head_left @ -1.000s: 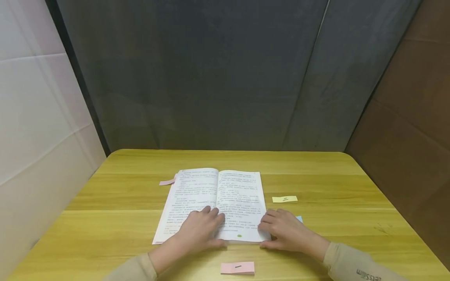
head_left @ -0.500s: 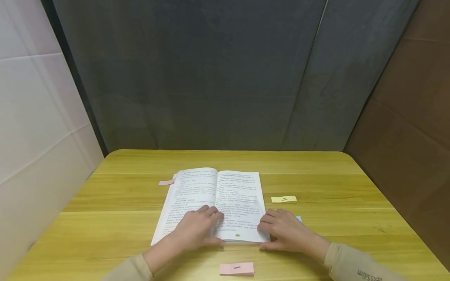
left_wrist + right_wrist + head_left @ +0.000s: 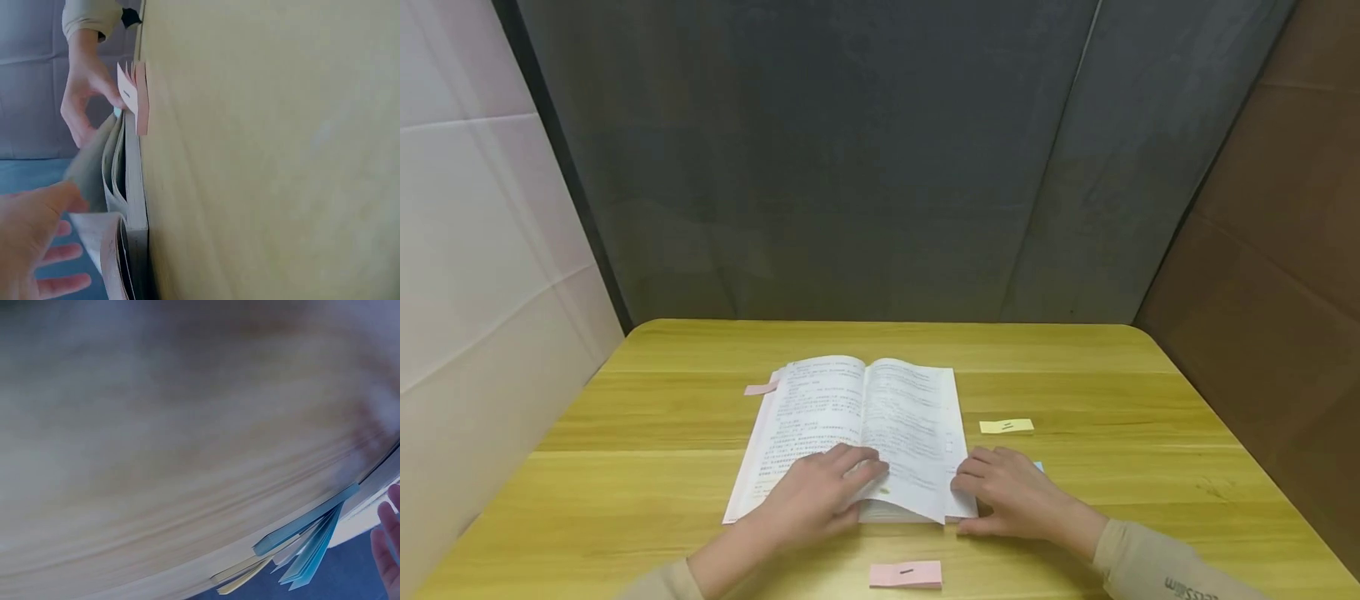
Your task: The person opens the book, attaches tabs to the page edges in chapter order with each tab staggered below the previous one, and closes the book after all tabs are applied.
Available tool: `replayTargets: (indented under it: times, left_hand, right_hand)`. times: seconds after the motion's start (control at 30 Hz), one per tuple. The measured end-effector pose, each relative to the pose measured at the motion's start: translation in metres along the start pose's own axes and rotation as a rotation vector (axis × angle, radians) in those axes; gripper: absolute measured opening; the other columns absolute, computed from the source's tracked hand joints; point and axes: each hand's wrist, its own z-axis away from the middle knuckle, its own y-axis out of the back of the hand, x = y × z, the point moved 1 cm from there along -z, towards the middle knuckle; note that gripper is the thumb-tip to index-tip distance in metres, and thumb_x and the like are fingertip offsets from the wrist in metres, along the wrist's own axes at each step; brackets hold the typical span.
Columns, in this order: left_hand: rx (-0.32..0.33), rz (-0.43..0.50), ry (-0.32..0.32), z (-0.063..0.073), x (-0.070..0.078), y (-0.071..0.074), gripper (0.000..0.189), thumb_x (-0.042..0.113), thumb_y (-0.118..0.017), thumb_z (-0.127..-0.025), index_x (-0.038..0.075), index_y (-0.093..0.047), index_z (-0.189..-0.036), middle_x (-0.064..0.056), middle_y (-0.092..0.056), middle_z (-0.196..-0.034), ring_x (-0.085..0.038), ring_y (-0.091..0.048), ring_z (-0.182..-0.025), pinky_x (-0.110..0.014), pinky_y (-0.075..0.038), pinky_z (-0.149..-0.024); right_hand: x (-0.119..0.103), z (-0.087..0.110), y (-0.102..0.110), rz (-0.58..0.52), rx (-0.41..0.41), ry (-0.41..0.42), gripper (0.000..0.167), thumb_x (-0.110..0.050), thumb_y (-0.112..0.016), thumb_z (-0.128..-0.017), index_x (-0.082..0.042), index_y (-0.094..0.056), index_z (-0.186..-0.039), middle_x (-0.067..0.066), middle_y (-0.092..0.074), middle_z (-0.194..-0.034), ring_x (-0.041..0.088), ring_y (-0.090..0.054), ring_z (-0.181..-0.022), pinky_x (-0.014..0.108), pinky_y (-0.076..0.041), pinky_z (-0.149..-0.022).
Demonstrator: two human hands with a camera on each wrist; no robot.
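Note:
An open book (image 3: 820, 400) lies on the wooden table. One of its right-hand pages lifts and curls at the bottom, bulging near the spine. Over the lower middle of the pages is my left hand (image 3: 816, 496), its fingers on the loose page and its thumb near the bottom edge. In the left wrist view that hand's fingers are spread apart beside the raised pages. My right hand (image 3: 1018, 496) grips the book's lower right corner, fingers on the page and thumb at the bottom edge. A pink strip (image 3: 762, 388) pokes out at the book's left side.
A pink sticky-note pad (image 3: 906, 574) lies in front of the book. Right of it are a yellow pad (image 3: 1006, 426) and a blue pad (image 3: 1038, 467), mostly hidden by my right hand. Fabric walls stand at the back and sides of the table (image 3: 655, 467).
My left hand has shifted slightly left, drawing a page with it, so the right-hand page now lifts and bulges. The right hand has stayed at the corner.

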Motion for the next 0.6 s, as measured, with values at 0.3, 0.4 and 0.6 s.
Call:
replayTargets:
  times: [0.3, 0.4, 0.6]
  left_hand:
    - [0.158, -0.025, -0.04, 0.003, -0.003, 0.017, 0.06, 0.005, -0.052, -0.061, 0.01, -0.048, -0.12, -0.006, -0.047, -0.121, -0.022, -0.048, -0.104, -0.033, -0.046, -0.071]
    - [0.148, -0.058, -0.016, 0.007, -0.007, 0.021, 0.064, 0.003, -0.053, -0.059, 0.007, -0.046, -0.123, -0.01, -0.044, -0.125, -0.026, -0.042, -0.113, -0.039, -0.039, -0.085]
    - [0.074, -0.182, 0.036, 0.014, -0.015, 0.025, 0.071, 0.002, -0.062, -0.06, 0.009, -0.042, -0.127, -0.011, -0.037, -0.132, -0.029, -0.025, -0.126, -0.049, -0.02, -0.098]
  right_hand:
    - [0.001, -0.002, 0.0, 0.024, -0.038, 0.0, 0.038, -0.053, -0.061, -0.073, -0.016, -0.061, -0.083, -0.008, -0.056, -0.08, 0.009, -0.047, -0.074, 0.022, -0.039, -0.055]
    - [0.001, -0.002, 0.0, 0.023, -0.039, 0.001, 0.036, -0.052, -0.062, -0.073, -0.017, -0.061, -0.081, -0.008, -0.055, -0.079, 0.008, -0.046, -0.073, 0.022, -0.038, -0.053]
    - [0.003, -0.001, -0.002, 0.018, -0.04, -0.005, 0.034, -0.051, -0.062, -0.073, -0.017, -0.06, -0.08, -0.008, -0.054, -0.079, 0.008, -0.046, -0.072, 0.021, -0.036, -0.053]
